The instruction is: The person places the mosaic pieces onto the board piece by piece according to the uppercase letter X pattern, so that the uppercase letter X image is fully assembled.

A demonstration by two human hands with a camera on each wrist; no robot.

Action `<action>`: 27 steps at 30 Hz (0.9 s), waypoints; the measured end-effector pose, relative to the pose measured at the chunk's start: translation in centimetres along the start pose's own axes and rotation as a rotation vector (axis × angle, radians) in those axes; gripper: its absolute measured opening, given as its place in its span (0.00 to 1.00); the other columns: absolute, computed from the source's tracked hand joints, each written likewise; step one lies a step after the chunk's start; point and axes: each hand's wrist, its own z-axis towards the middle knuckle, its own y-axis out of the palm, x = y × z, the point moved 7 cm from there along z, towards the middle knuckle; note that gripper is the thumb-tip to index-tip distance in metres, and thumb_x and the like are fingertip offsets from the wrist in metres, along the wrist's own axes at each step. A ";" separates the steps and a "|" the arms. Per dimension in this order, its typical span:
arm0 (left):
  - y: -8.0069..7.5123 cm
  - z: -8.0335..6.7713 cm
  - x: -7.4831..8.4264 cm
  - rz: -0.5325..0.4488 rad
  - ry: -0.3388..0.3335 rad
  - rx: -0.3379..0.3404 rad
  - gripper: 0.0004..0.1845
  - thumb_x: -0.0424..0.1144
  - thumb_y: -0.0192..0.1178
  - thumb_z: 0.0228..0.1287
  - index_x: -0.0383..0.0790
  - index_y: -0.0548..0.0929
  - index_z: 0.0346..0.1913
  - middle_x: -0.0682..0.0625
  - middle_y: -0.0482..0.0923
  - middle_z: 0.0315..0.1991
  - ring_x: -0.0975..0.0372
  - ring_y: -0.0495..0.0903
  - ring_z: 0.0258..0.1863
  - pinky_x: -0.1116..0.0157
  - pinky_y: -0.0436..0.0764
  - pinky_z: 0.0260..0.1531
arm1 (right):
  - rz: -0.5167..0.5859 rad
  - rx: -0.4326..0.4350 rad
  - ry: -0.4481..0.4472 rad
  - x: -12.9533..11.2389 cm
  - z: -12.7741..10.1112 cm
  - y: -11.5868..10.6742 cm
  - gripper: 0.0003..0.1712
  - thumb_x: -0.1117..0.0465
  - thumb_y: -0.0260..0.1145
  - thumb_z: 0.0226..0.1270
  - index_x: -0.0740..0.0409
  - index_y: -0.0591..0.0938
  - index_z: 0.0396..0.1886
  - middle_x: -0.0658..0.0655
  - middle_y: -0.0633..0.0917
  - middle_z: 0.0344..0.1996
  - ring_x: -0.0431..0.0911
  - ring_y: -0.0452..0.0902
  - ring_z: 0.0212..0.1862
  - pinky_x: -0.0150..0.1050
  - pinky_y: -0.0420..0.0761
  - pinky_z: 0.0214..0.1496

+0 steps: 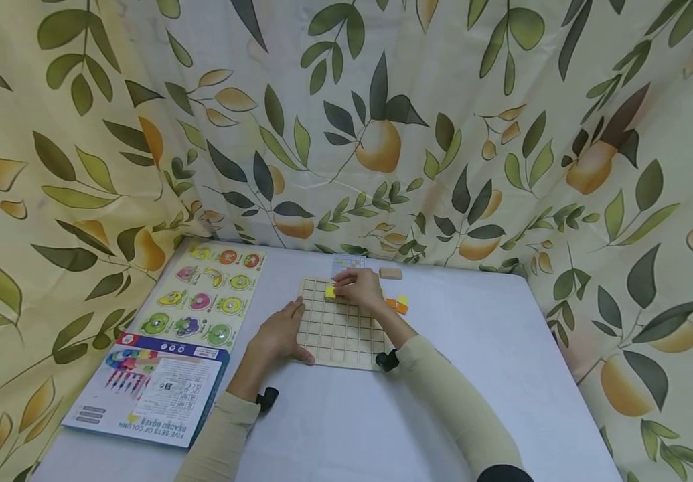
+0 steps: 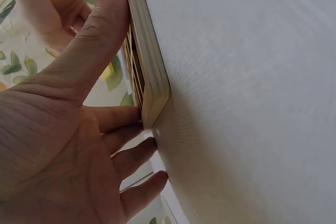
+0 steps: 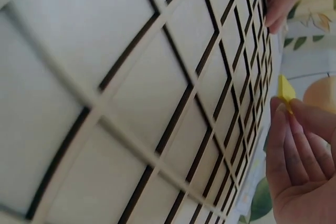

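A wooden board with a square grid of raised strips (image 1: 339, 336) lies on the white table. My left hand (image 1: 276, 335) rests at its near left corner. The thumb lies along the front edge and the fairly straight fingers touch the left side, as the left wrist view also shows. Over the far part of the board, my right hand (image 1: 359, 289) pinches a small yellow block (image 3: 285, 88) between thumb and fingertips. In the right wrist view the block is above the grid, and part of it is covered by the fingers.
Right of the board lie several small orange and yellow blocks (image 1: 402, 305), partly behind the right wrist. A plain wooden block (image 1: 391, 273) and a printed card (image 1: 346, 260) sit beyond the board. At left are a fruit picture sheet (image 1: 213, 280) and a printed box (image 1: 147, 391).
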 end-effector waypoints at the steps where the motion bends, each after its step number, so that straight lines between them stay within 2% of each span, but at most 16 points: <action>1: 0.0 0.0 0.0 0.004 -0.001 0.001 0.72 0.60 0.86 0.35 0.29 0.59 0.80 0.38 0.50 0.84 0.42 0.57 0.80 0.46 0.67 0.75 | -0.018 0.004 -0.004 -0.1 0.2 0.2 0.14 0.65 0.79 0.63 0.63 0.90 0.48 0.54 0.92 0.35 0.51 0.90 0.43 0.38 0.89 0.43; 3: 0.0 0.0 0.0 0.021 -0.001 0.004 0.72 0.61 0.86 0.36 0.29 0.59 0.80 0.38 0.50 0.84 0.43 0.57 0.80 0.46 0.66 0.75 | -0.023 0.007 -0.002 -0.2 0.4 0.6 0.14 0.65 0.79 0.62 0.61 0.91 0.47 0.53 0.92 0.34 0.49 0.90 0.37 0.38 0.89 0.41; 6: 0.1 0.1 0.1 0.036 0.002 -0.006 0.72 0.62 0.85 0.37 0.30 0.58 0.81 0.39 0.49 0.84 0.45 0.54 0.81 0.46 0.62 0.77 | -0.027 0.010 -0.008 -0.3 0.7 1.2 0.13 0.66 0.79 0.61 0.62 0.91 0.46 0.53 0.92 0.34 0.45 0.90 0.33 0.37 0.89 0.38; 10: 0.3 0.2 0.2 0.050 0.010 -0.021 0.71 0.62 0.84 0.39 0.30 0.57 0.81 0.38 0.48 0.84 0.46 0.52 0.82 0.45 0.57 0.79 | -0.035 0.006 -0.008 -0.2 1.0 1.9 0.13 0.68 0.79 0.61 0.64 0.91 0.46 0.54 0.92 0.34 0.44 0.89 0.31 0.36 0.89 0.35; 13: 0.2 0.2 0.3 0.060 0.011 -0.023 0.71 0.62 0.84 0.40 0.30 0.57 0.81 0.38 0.48 0.84 0.47 0.51 0.82 0.44 0.56 0.79 | -0.042 0.007 -0.001 -0.2 1.1 2.3 0.13 0.68 0.79 0.61 0.64 0.90 0.46 0.54 0.92 0.33 0.45 0.90 0.31 0.38 0.90 0.37; 14: 0.2 0.2 0.3 0.064 0.010 -0.022 0.71 0.62 0.84 0.39 0.30 0.57 0.81 0.38 0.48 0.84 0.47 0.51 0.82 0.44 0.57 0.79 | -0.057 0.011 -0.002 -0.2 1.1 2.4 0.13 0.68 0.79 0.61 0.64 0.91 0.46 0.53 0.92 0.33 0.44 0.90 0.31 0.39 0.90 0.43; 17: 0.2 0.2 0.2 0.069 0.007 -0.024 0.71 0.62 0.84 0.39 0.30 0.57 0.81 0.39 0.48 0.84 0.47 0.51 0.83 0.44 0.57 0.79 | -0.093 0.021 -0.005 -0.3 1.2 2.7 0.13 0.67 0.79 0.60 0.62 0.91 0.45 0.52 0.92 0.32 0.42 0.89 0.30 0.44 0.88 0.54; 21: 0.2 0.2 0.2 0.072 0.005 -0.030 0.72 0.62 0.84 0.39 0.30 0.56 0.81 0.39 0.48 0.84 0.47 0.51 0.83 0.45 0.57 0.79 | -0.131 0.027 -0.002 -0.4 1.3 2.9 0.13 0.66 0.81 0.58 0.61 0.91 0.44 0.50 0.92 0.31 0.41 0.88 0.29 0.49 0.87 0.54; 22: 0.2 0.2 0.2 0.073 0.006 -0.031 0.72 0.63 0.84 0.39 0.30 0.56 0.81 0.39 0.48 0.84 0.47 0.51 0.83 0.45 0.57 0.79 | -0.139 0.027 -0.001 -0.4 1.3 3.0 0.14 0.66 0.82 0.57 0.60 0.92 0.44 0.50 0.92 0.31 0.41 0.87 0.28 0.49 0.85 0.58; 24: 0.2 0.2 0.1 0.073 0.004 -0.033 0.72 0.63 0.84 0.39 0.31 0.56 0.82 0.39 0.48 0.84 0.47 0.51 0.83 0.45 0.57 0.79 | -0.146 0.027 0.001 -0.3 1.4 3.1 0.15 0.66 0.82 0.55 0.60 0.92 0.44 0.50 0.92 0.31 0.41 0.87 0.29 0.49 0.78 0.69; 27: 0.1 0.2 -0.1 0.072 0.001 -0.032 0.72 0.63 0.83 0.39 0.31 0.56 0.82 0.39 0.47 0.84 0.47 0.51 0.83 0.45 0.58 0.79 | -0.157 0.027 -0.009 -0.4 1.6 3.3 0.16 0.65 0.83 0.55 0.59 0.92 0.44 0.51 0.92 0.32 0.41 0.88 0.31 0.47 0.60 0.81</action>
